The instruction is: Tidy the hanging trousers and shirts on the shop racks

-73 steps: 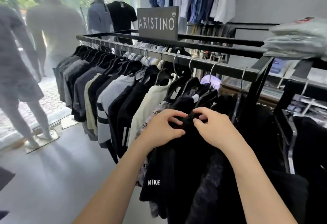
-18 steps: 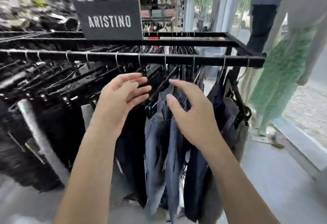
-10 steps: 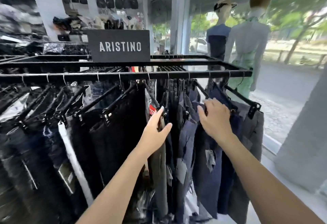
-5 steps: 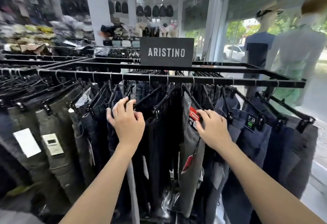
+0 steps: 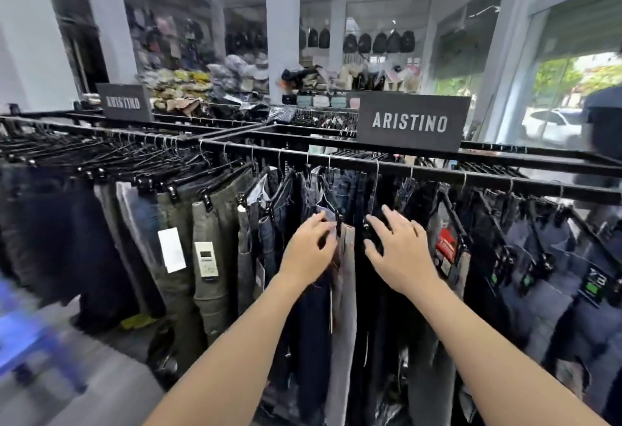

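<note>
A black metal rack rail [image 5: 437, 175] carries a long row of trousers on black clip hangers. My left hand [image 5: 311, 247] has its fingers curled over the waistband of dark blue jeans [image 5: 313, 307], beside a pale grey pair [image 5: 345, 307]. My right hand [image 5: 397, 250] lies with spread fingers against black trousers [image 5: 370, 291] just to the right. The two hands are a short gap apart. Olive green trousers [image 5: 208, 257] with paper tags hang further left, navy pairs [image 5: 555, 274] further right.
A dark ARISTINO sign [image 5: 409, 122] stands on the rack top, a second one [image 5: 124, 102] at the back left. Piled clothes [image 5: 202, 85] and hanging backpacks [image 5: 377, 42] fill the background. Blurred blue furniture [image 5: 30, 334] stands low on the left. Shop windows are on the right.
The view has shifted left along the rack. My hands have come closer together and moved onto other pairs; my left hand now curls over a jeans waistband.
</note>
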Motion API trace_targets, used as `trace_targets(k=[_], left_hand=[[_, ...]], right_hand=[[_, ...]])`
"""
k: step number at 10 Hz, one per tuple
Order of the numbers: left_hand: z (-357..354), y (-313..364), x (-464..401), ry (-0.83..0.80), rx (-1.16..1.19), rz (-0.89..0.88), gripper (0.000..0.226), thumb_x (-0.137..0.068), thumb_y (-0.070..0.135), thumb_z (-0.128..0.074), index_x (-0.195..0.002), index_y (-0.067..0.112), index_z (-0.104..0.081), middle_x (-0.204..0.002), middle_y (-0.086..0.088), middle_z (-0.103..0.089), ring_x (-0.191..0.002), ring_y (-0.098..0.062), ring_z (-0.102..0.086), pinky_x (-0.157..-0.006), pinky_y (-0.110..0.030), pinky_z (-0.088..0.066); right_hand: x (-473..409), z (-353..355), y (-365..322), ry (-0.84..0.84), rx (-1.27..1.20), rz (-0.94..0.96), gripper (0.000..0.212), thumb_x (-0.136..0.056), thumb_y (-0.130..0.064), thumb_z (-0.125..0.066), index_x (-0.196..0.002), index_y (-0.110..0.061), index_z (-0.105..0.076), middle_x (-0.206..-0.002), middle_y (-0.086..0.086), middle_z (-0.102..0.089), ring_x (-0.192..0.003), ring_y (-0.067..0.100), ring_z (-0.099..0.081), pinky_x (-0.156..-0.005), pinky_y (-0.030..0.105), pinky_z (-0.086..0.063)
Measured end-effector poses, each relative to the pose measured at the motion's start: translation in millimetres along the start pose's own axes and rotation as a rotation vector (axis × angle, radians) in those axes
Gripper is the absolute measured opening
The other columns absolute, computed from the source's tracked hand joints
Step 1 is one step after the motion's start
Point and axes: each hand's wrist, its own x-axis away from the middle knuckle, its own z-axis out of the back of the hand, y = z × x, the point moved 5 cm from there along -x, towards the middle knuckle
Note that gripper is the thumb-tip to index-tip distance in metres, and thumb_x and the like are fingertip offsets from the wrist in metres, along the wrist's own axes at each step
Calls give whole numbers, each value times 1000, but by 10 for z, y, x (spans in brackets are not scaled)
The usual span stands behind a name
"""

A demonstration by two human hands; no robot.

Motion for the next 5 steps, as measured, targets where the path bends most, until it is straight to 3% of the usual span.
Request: trace_targets(k=[1,2,3,4,5], left_hand=[[493,-309,-93,263,-409,-42,43,-81,24,-52,-122,19,-64,-136,-2,-56,-125,-20,-49,-105,-40,-40],[798,-773,-143,104,-576,108,58,-81,32,-50,-138,29,-47,-152,-2,-36,-136,-23,-36,-104,-48,-39],[966,-1210,-141,-128,-459,323,65,-89,32,-51,-149,34,-26,-161,2,-7,-143,-28,-23,-108,-45,-36],[1020,-1403,-62,-225,-350,393,64,-91,29,-52,-149,31,-26,-162,0,-4,-140,-31,-32,-108,-39,-35],[1016,-1231,-99,-131,-291,255,56,-91,23,-53,-145,25,-37,-160,-1,-16,-140,-25,-33,-109,-36,-33]], right_hand=[[-82,-175,-362,-153,-9,102,55,-96,-51,-38,-149,-35,-35,-160,0,-26,-148,22,-22,-117,47,-18],[-103,-369,-517,-208,92,91,57,-94,-54,-32,-147,-34,-40,-156,2,-35,-146,28,-25,-115,51,-20],[-92,-437,-513,-156,149,-5,58,-85,-48,-31,-123,-23,-66,-124,10,-65,-128,33,-50,-103,56,-36],[-49,-430,-389,-71,169,-43,51,-83,-41,-37,-116,-17,-69,-109,12,-68,-116,34,-56,-100,55,-36],[-59,-313,-333,33,124,-46,47,-85,-39,-44,-122,-18,-65,-121,13,-64,-111,32,-58,-101,55,-35]])
